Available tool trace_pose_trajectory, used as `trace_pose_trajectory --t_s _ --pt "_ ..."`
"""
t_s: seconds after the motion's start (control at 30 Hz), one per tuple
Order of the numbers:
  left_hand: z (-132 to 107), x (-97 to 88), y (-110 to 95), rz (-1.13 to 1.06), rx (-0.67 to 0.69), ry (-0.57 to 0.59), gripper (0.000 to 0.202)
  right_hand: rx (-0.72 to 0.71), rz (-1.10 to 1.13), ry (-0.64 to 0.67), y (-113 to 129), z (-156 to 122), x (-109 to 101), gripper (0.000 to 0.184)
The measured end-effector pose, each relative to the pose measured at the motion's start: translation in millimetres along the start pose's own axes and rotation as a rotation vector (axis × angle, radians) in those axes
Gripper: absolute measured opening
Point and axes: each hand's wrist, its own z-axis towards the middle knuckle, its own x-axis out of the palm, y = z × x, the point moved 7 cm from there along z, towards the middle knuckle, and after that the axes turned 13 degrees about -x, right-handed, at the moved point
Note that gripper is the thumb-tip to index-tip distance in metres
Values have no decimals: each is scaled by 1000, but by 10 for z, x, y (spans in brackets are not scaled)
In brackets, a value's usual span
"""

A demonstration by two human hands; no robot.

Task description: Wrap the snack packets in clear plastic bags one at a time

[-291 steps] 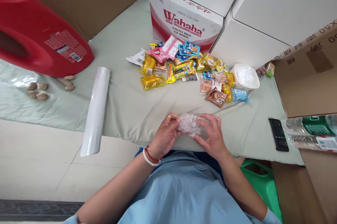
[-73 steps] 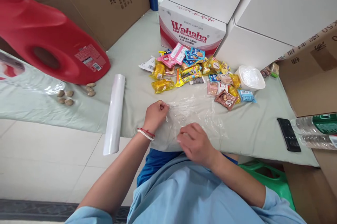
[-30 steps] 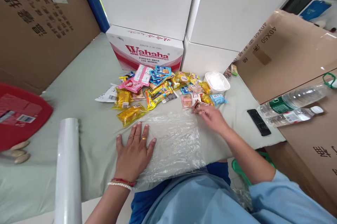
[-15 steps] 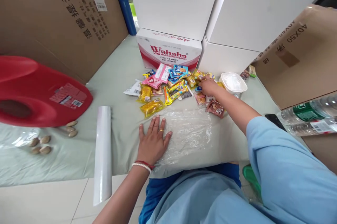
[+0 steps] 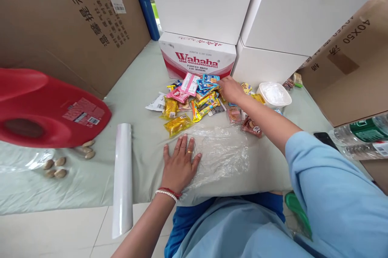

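Note:
A clear plastic sheet (image 5: 222,153) lies spread flat on the pale green cloth (image 5: 142,100) in front of me. My left hand (image 5: 180,163) lies flat and open on the sheet's left edge, fingers spread, a ring on one finger. My right hand (image 5: 230,89) reaches forward over the pile of small snack packets (image 5: 197,98); its fingers curl down among the packets near the blue ones, and what they hold, if anything, is hidden. A brown packet (image 5: 251,126) lies just beyond the sheet.
A white film roll (image 5: 122,177) lies left of the sheet, overhanging the edge. A red jug (image 5: 45,108) and several nuts (image 5: 56,163) sit far left. A Wahaha carton (image 5: 197,58), white boxes, a white bowl (image 5: 274,94), brown cartons, water bottles (image 5: 363,136) and a phone (image 5: 325,138) surround the pile.
The crumpled plastic was spread flat and my left hand pressed down on it. My right hand left the sheet, reached to the packets, and has now moved further left in the pile.

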Motion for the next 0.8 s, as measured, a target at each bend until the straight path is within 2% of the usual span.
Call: trace_pose_trajectory --t_s 0.07,0.17,0.2,0.27,0.37,0.47,0.53,0.6,0.67,0.73,0.8 --pt "3 -11 -3 4 -1 1 63 -16 62 8 -61 307 29 60" --pt "3 -26 -9 2 -2 0 63 -12 175 150 -148 670 221 99" --pt "3 -27 -9 1 -4 -1 62 -21 191 177 -145 748 278 105" --pt "4 -25 -4 -2 -12 -3 62 -73 189 152 -78 847 336 100" --pt "2 -16 -1 -3 -13 -1 63 -156 176 52 92 867 361 77" --pt "0 -13 0 -6 -9 4 63 -123 159 -24 172 839 320 54" --pt "0 -16 4 -7 -15 4 62 -58 178 -78 164 805 217 47" --pt "0 -21 7 -10 -19 2 62 4 216 -120 134 699 63 43" --pt "0 -21 7 -19 -18 2 62 42 235 -145 98 449 -130 42" --pt "1 -20 5 -37 -13 4 62 45 227 -146 53 14 -329 40" --pt "3 -18 2 -60 -10 7 62 19 235 -60 -4 -579 -455 34"
